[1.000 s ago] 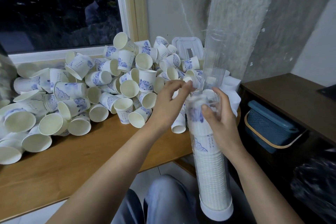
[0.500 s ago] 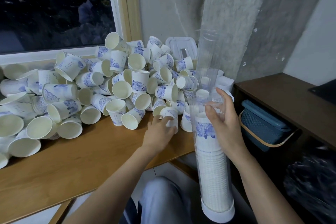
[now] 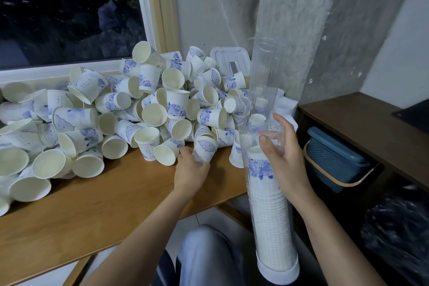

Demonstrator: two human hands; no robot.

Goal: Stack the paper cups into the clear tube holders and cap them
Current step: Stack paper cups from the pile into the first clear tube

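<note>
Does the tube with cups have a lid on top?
No, the tube is open on top by the right hand; only its bottom wears a white cap.

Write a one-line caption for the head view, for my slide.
Left hand grips a paper cup at the edge of the cup pile while the right hand holds the nearly full clear tube.

Left hand [image 3: 190, 174] and right hand [image 3: 286, 162] bare, forearms [image 3: 148, 223] too. Trousers [image 3: 204, 253] look pale blue-grey, maybe denim, bit blurry tbh.
</note>
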